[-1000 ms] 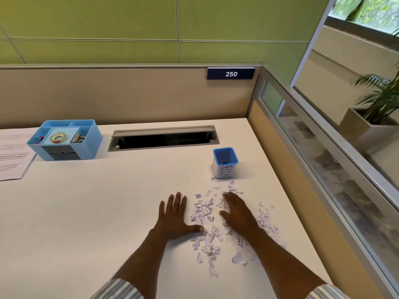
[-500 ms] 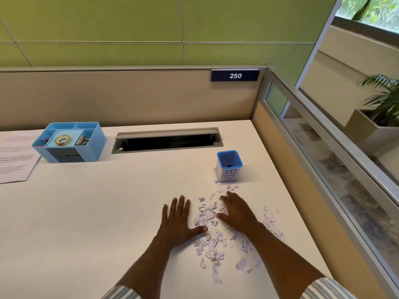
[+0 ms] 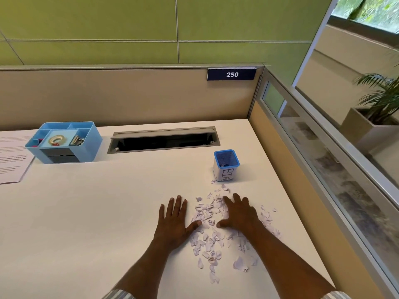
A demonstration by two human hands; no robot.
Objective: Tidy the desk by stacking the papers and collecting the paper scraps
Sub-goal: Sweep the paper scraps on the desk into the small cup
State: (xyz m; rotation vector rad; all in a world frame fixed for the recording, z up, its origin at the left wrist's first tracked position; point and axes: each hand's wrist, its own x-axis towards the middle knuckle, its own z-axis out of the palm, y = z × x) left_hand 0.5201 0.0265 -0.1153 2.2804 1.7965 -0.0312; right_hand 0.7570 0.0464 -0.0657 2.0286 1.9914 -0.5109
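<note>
Two hands (image 3: 172, 223) (image 3: 239, 216) palm-down, paper scraps (image 3: 207, 212) between

I see a white bench (image 3: 86, 212), a beige partition (image 3: 129, 96) with a 250 plate (image 3: 232, 74), green wall panels (image 3: 108, 22) behind. Glass side screen (image 3: 319, 156) and a daylit potted palm (image 3: 384, 98) to the right.

Bright even daylight, soft shadows, wide-angle edge bending, slight blur

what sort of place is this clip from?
Probably an office cubicle: a white desk against a beige partition panel carrying a dark blue "250" number plate, a grey cable-access slot in the desktop, and a light blue plastic desk organiser.
</note>
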